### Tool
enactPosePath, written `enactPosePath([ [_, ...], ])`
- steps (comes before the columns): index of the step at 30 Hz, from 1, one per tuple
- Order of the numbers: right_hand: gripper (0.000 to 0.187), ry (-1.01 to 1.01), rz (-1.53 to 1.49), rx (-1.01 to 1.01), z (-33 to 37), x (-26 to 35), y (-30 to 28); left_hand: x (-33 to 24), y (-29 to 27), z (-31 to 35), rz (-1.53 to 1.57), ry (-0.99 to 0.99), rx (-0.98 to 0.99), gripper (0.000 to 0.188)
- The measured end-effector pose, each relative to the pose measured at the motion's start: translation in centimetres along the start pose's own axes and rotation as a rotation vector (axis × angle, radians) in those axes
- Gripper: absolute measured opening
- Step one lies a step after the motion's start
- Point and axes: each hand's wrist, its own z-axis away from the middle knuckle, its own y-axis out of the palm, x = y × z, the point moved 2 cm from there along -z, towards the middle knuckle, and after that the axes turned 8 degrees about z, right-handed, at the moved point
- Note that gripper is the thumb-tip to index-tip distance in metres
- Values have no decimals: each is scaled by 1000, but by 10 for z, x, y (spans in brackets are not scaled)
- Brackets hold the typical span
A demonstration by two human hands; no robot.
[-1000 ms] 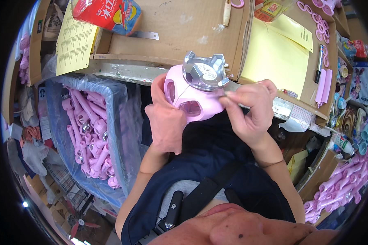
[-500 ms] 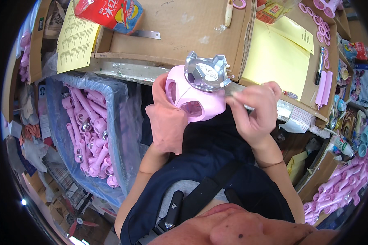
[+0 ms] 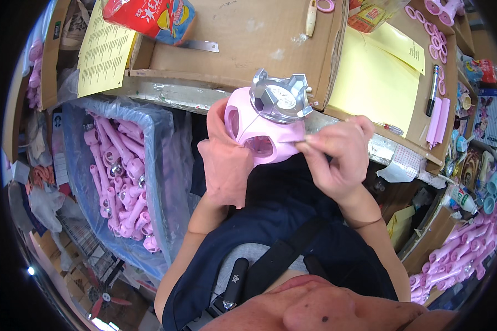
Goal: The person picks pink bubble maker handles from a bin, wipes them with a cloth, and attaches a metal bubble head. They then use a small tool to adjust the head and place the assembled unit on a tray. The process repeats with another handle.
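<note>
The shell (image 3: 269, 129) is pale pink, its fitting (image 3: 280, 99) silver-grey, the cloth (image 3: 225, 171) salmon, the paper (image 3: 370, 83) yellow.

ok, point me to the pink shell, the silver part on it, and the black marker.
Pink shell (image 3: 266, 128): head view, on its wall above the lower opening.
Silver part (image 3: 284, 98): head view, on its round central face.
Black marker (image 3: 433, 91): head view, midway along its length.

Smooth plastic, matt paper and card

Pink shell (image 3: 259, 126): we log smooth, glossy plastic. Crown-shaped cap (image 3: 284, 99): shiny silver, metal or plated plastic, we can't tell. Salmon cover (image 3: 225, 168): matt, wrinkled, cloth or rubber unclear. Tray (image 3: 237, 52): matt brown cardboard, scuffed. Sheets (image 3: 370, 83): matt paper. Bin liner (image 3: 156, 165): crinkled, translucent plastic film.
</note>
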Motion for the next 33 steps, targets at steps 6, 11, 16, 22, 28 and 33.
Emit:
enactPosePath([
  [6,21,10,6,-5,0,-3,2,-1,1,0,-24,5,7,52],
  [11,23,34,21,-64,-2,-4,-4,2,1,1,-88,43,8,53],
  [16,23,56,10,-47,-1,1,-9,0,1,-3,-188,235,-77,53],
  [22,22,35,13,-20,-4,3,3,-2,3,3,-77,19,-4,53],
  [28,23,-4,2,-23,-1,3,1,-5,3,4,-115,80,-4,54],
  [33,22,33,44,-35,1,-1,4,-5,3,4,-78,41,-16,55],
])
